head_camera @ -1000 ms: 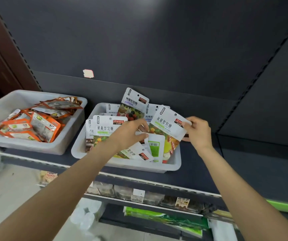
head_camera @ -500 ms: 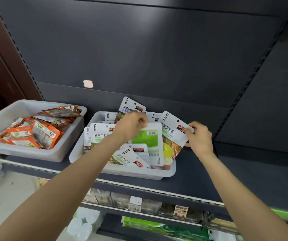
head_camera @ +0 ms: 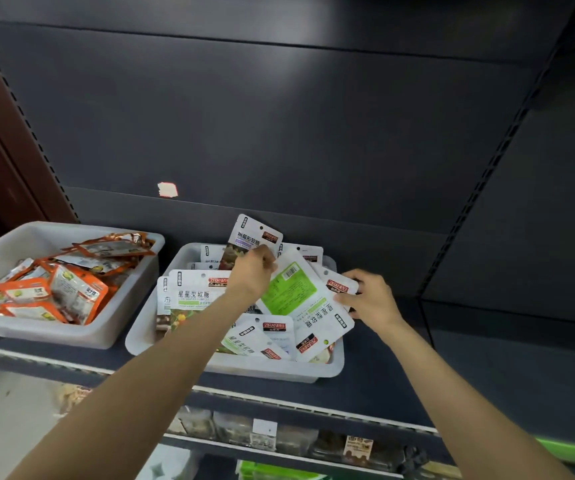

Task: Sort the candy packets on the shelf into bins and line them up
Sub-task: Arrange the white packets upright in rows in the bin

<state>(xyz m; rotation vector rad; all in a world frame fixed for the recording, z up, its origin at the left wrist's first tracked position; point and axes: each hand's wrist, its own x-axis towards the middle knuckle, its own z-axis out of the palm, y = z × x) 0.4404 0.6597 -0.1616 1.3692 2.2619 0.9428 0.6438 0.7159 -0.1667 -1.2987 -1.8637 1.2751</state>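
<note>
A white bin (head_camera: 272,370) on the dark shelf holds several white candy packets in a loose pile. My left hand (head_camera: 253,275) grips the top edge of a white packet with a green back panel (head_camera: 291,294), which is tilted and upside down above the pile. My right hand (head_camera: 369,296) pinches the right side of that packet and of another white packet (head_camera: 339,287) behind it. A taller packet with a purple stripe (head_camera: 253,237) stands upright at the bin's back. A second white bin (head_camera: 36,336) at the left holds several orange packets (head_camera: 57,289).
The dark shelf (head_camera: 400,382) stretches bare to the right of the bins. A dark back panel (head_camera: 279,133) rises behind them, with a small pale sticker (head_camera: 167,189). Lower shelves (head_camera: 279,434) below carry more packaged goods and price tags.
My left hand has lifted the green-backed packet out of the pile and turned it over to the right. My right hand has shifted a little right and now pinches its edge.
</note>
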